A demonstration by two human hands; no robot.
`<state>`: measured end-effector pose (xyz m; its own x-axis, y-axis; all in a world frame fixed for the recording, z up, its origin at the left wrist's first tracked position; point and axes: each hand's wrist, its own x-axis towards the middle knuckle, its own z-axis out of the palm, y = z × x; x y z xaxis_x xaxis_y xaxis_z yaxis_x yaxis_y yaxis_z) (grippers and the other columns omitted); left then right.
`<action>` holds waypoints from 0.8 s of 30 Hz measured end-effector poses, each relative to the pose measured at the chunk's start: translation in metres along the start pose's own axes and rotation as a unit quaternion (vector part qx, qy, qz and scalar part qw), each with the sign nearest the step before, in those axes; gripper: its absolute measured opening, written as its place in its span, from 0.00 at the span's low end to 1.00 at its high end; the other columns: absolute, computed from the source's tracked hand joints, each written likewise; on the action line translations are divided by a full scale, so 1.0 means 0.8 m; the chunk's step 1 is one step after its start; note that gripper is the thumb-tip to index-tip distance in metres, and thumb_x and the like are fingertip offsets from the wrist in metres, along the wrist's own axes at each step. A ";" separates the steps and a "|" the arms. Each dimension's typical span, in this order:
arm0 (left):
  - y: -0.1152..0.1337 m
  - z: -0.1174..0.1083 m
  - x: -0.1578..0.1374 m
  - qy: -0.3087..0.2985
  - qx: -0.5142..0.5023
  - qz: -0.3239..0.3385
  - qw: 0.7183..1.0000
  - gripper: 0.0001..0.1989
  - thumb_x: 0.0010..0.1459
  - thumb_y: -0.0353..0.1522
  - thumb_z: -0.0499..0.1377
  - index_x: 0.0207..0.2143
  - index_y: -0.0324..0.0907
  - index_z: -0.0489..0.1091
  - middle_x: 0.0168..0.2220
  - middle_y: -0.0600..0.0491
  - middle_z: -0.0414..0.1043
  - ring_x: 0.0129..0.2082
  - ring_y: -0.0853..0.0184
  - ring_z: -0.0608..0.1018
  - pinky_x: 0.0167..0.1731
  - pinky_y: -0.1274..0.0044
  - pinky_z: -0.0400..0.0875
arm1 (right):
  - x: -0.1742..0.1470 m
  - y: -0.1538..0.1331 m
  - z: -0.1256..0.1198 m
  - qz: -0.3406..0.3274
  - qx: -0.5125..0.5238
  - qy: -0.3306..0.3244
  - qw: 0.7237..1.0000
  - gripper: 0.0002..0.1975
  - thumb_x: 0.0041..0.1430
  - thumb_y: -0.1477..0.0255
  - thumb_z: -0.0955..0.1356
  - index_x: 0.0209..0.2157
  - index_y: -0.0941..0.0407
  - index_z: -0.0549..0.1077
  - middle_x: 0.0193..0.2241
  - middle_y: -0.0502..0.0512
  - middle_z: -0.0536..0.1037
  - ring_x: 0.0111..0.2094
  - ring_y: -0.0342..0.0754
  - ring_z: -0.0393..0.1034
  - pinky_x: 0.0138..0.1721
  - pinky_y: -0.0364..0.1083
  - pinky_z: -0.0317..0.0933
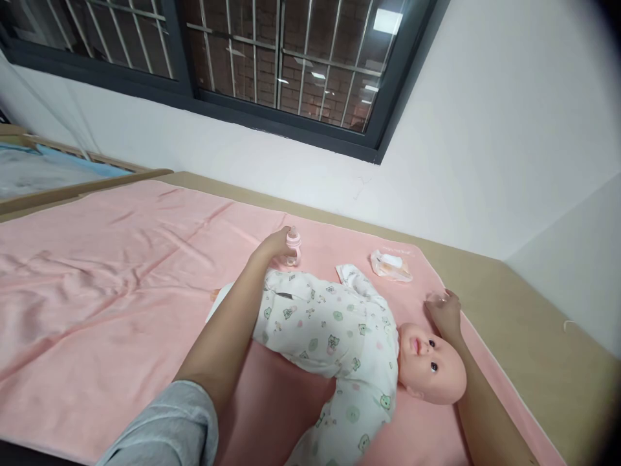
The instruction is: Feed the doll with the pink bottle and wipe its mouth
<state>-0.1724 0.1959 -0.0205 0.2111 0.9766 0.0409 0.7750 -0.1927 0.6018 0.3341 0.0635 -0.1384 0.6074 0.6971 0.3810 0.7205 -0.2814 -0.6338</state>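
Observation:
My left hand [278, 246] is closed around a small pink baby bottle [294, 241], upright at the far side of the pink cloth. A baby doll [334, 317] in a white suit printed with green animals lies on its back below, its bald head to the right. Past the doll's head, my right hand [446, 314] is closed on a small clear, see-through piece [436, 297], perhaps a cap; its full shape is hidden by the fingers. My left forearm passes over the doll's leg end.
A pink cloth [97, 278] with creases covers most of the wooden table [524, 310]. A small pack of wipes [391, 265] lies near its far right corner. Behind stand a white wall and a barred window [286, 58]. At left is a wood-edged bed [58, 169].

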 end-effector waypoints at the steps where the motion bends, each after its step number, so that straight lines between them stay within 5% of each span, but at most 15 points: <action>1: -0.001 0.001 0.001 0.002 -0.004 -0.001 1.000 0.18 0.65 0.37 0.59 0.55 0.39 0.66 0.52 0.45 0.69 0.48 0.60 0.75 0.47 0.63 0.74 | 0.000 -0.001 -0.001 0.025 -0.004 0.003 1.000 0.46 0.42 0.61 0.69 0.61 0.68 0.58 0.54 0.78 0.68 0.56 0.67 0.64 0.57 0.60 0.59; 5: -0.004 0.005 0.003 0.006 -0.032 0.009 0.999 0.19 0.65 0.37 0.59 0.55 0.40 0.66 0.53 0.45 0.69 0.49 0.59 0.75 0.48 0.62 0.74 | -0.001 -0.009 -0.006 0.092 -0.029 -0.014 0.995 0.49 0.42 0.62 0.70 0.63 0.69 0.55 0.55 0.79 0.69 0.57 0.70 0.65 0.60 0.60 0.56; 20: -0.001 0.007 0.008 0.089 -0.057 -0.020 0.994 0.18 0.65 0.37 0.59 0.54 0.39 0.67 0.52 0.46 0.70 0.48 0.60 0.75 0.47 0.62 0.74 | -0.006 -0.020 -0.015 0.108 -0.041 -0.048 0.992 0.44 0.49 0.64 0.70 0.64 0.67 0.55 0.54 0.77 0.71 0.59 0.67 0.64 0.60 0.58 0.57; 24: 0.010 -0.002 0.004 0.124 -0.066 0.008 0.990 0.27 0.54 0.31 0.65 0.56 0.38 0.65 0.50 0.45 0.73 0.49 0.56 0.76 0.49 0.65 0.71 | -0.003 -0.016 -0.018 0.115 -0.030 -0.056 0.991 0.46 0.48 0.62 0.70 0.64 0.67 0.54 0.55 0.77 0.71 0.59 0.68 0.64 0.60 0.58 0.57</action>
<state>-0.1664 0.1980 -0.0140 0.0575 0.9702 0.2356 0.6852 -0.2100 0.6975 0.3284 0.0559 -0.1216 0.7190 0.6781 0.1522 0.5881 -0.4769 -0.6532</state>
